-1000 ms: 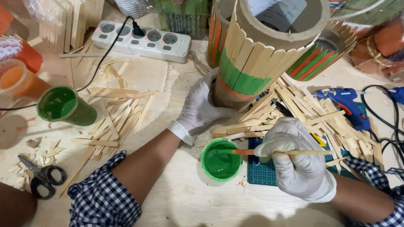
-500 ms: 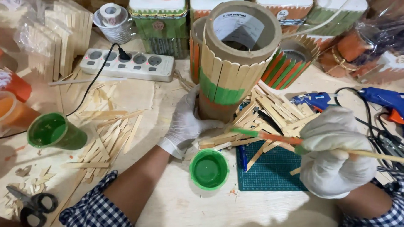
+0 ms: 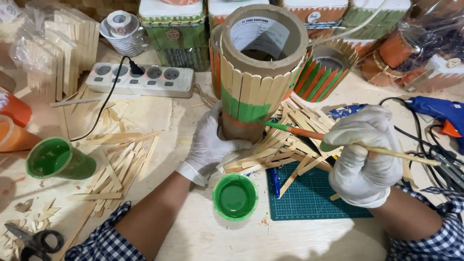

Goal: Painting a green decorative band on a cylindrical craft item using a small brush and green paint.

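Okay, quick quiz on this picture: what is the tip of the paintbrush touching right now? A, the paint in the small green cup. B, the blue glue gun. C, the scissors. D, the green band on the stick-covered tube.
D: the right hand holds the paintbrush with its tip against the green band on the stick-covered tube, which the left hand steadies at its base.

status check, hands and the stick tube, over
Left hand grips base of stick-clad tube. Right hand holds brush, tip at the green band. Green paint cup sits open between the arms; nothing blocking.
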